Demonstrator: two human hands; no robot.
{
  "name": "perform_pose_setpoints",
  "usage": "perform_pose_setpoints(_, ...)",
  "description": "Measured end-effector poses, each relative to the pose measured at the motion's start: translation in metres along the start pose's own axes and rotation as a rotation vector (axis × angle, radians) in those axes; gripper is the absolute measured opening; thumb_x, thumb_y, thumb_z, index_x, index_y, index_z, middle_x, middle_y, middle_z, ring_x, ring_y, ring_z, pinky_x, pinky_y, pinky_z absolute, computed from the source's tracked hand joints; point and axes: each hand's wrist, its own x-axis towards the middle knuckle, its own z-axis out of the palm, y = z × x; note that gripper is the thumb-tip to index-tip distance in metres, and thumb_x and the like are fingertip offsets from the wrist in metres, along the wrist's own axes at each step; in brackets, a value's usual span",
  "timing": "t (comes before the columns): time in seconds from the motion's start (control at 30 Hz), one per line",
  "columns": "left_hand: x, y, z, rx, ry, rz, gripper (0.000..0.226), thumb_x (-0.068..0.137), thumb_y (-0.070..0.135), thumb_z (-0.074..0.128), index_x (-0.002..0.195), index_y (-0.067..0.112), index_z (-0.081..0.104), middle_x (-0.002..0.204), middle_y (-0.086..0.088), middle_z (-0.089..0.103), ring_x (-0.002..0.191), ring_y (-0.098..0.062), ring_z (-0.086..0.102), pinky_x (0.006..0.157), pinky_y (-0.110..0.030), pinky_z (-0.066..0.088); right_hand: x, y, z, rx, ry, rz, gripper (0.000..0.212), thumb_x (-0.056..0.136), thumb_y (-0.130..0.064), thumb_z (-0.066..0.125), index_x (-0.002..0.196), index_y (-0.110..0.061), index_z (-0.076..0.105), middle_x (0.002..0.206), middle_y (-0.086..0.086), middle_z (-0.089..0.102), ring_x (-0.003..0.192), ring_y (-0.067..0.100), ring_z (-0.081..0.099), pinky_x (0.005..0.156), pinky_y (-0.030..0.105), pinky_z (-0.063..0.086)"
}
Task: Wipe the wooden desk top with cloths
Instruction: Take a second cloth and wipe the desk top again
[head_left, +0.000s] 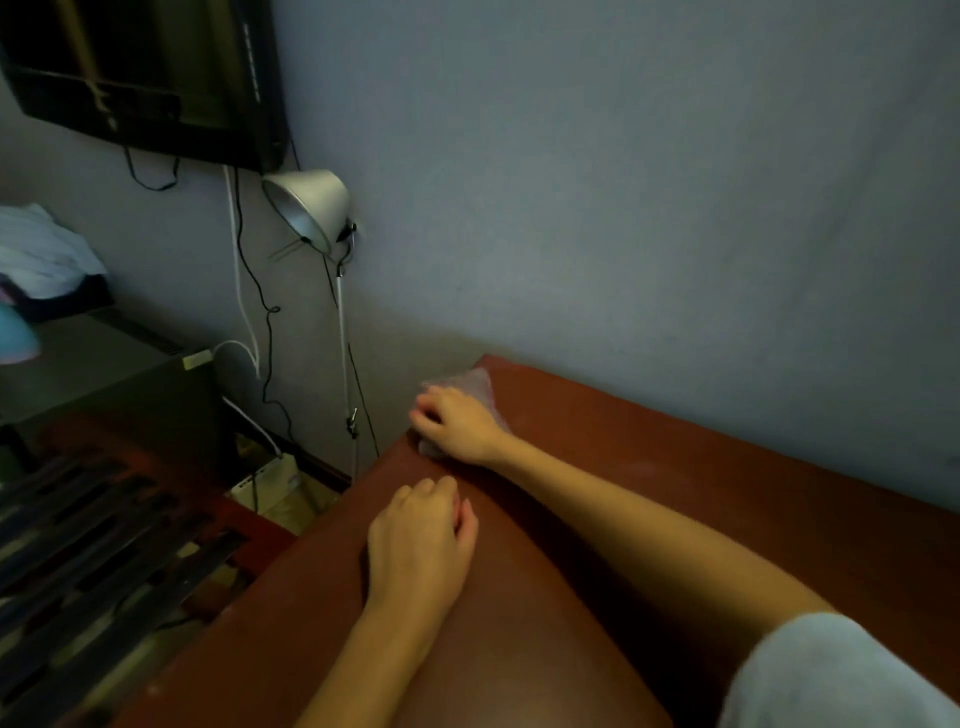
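Cloth (480, 388): pale, crumpled, at the far left corner of the wooden desk top (649, 467), next to the wall (623, 182). Most of it is covered by the right hand (457, 423).

Right fingers (423, 404): bent and close together, curled down onto the cloth near the desk's left edge. Cloth shows beyond the knuckles and below the heel of the hand. The right forearm is bare and stretches diagonally across the desk; a light sleeve (831, 675) is at lower right.

Left fingers (448, 492): loosely curled, close together, holding nothing. The left hand (415, 540) rests knuckles-up on the desk, nearer the body, apart from the cloth.

Desk surface: reddish-brown, dull sheen.

Surroundings:
- A white cone-shade lamp (311, 208) stands on a thin pole beside the desk's left edge.
- A dark screen (140, 67) is mounted on the wall above the lamp.
- Black and white cables (260, 312) hang below the screen.
- A low dark cabinet (104, 374) sits at left.
- Pale fabric (41, 254) is heaped behind the cabinet.
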Motion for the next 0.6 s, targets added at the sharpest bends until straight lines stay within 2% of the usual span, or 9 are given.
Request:
perform_pose_setpoints(0.03,-0.001,0.0,-0.001,0.002,0.004,-0.001,0.042,0.062,0.022,0.08,0.059,0.025,0.038,0.054,0.003,0.049,0.048,-0.019,0.053,0.039,-0.025,0.034,-0.019,0.002,-0.004,0.059,0.003,-0.02,0.021,0.095,-0.021,0.054,0.078,-0.008,0.056,0.089,0.019,0.06,0.083,0.029,0.055,0.073,0.039,0.037)
perform_pose_setpoints(0.1,0.0,0.0,-0.001,0.003,-0.007,-0.016,0.042,0.067,0.023,0.077,0.061,0.026,0.035,0.056,0.002,0.051,0.051,-0.02,0.054,0.04,-0.026,0.034,-0.051,0.03,-0.018,0.046,0.067,0.062,0.017,0.09,-0.025,0.062,0.08,-0.013,0.056,0.082,0.012,0.063,0.075,0.024,0.056,0.07,0.037,0.041)
perform_pose_setpoints(0.17,0.0,0.002,0.0,0.0,-0.027,-0.044,0.04,0.074,0.024,0.072,0.064,0.026,0.034,0.059,0.002,0.053,0.056,-0.02,0.055,0.044,-0.027,0.031,-0.075,0.074,-0.04,-0.133,0.165,0.293,0.018,0.089,-0.031,0.06,0.085,-0.014,0.057,0.086,0.012,0.067,0.08,0.028,0.062,0.068,0.035,0.044)
perform_pose_setpoints(0.23,0.001,0.003,0.0,0.007,-0.024,-0.029,0.04,0.069,0.023,0.076,0.06,0.025,0.038,0.056,0.003,0.051,0.051,-0.018,0.053,0.043,-0.025,0.026,-0.075,0.112,-0.061,-0.255,0.285,0.568,0.028,0.092,-0.035,0.053,0.089,-0.009,0.061,0.094,0.018,0.068,0.089,0.033,0.064,0.07,0.034,0.044)
perform_pose_setpoints(0.3,0.002,0.003,-0.002,0.021,-0.036,-0.018,0.039,0.06,0.022,0.082,0.056,0.023,0.044,0.052,0.004,0.049,0.046,-0.018,0.051,0.043,-0.023,0.023,-0.053,0.125,-0.068,-0.267,0.325,0.722,0.035,0.094,-0.035,0.046,0.089,-0.005,0.065,0.098,0.021,0.068,0.092,0.036,0.064,0.072,0.035,0.046)
perform_pose_setpoints(0.43,0.003,0.002,0.0,0.028,-0.026,-0.018,0.039,0.056,0.023,0.085,0.055,0.023,0.046,0.051,0.004,0.048,0.045,-0.017,0.051,0.039,-0.025,0.027,0.03,0.092,-0.043,-0.23,0.28,0.671,0.035,0.092,-0.031,0.045,0.093,-0.004,0.068,0.101,0.021,0.069,0.093,0.035,0.066,0.075,0.035,0.049)
perform_pose_setpoints(0.53,0.004,0.0,0.004,0.05,-0.011,-0.007,0.041,0.053,0.026,0.085,0.055,0.025,0.045,0.051,0.004,0.047,0.046,-0.015,0.05,0.04,-0.025,0.023,0.084,0.039,-0.011,-0.217,0.141,0.484,0.032,0.089,-0.034,0.054,0.093,-0.006,0.069,0.099,0.016,0.071,0.095,0.03,0.067,0.079,0.034,0.049)
perform_pose_setpoints(0.6,0.004,0.0,0.004,0.059,-0.017,0.001,0.041,0.052,0.027,0.085,0.055,0.026,0.044,0.051,0.004,0.047,0.046,-0.015,0.051,0.04,-0.025,0.024,0.093,0.001,0.009,-0.161,-0.021,0.32,0.027,0.091,-0.032,0.052,0.084,-0.009,0.066,0.091,0.016,0.067,0.096,0.031,0.066,0.074,0.033,0.045)
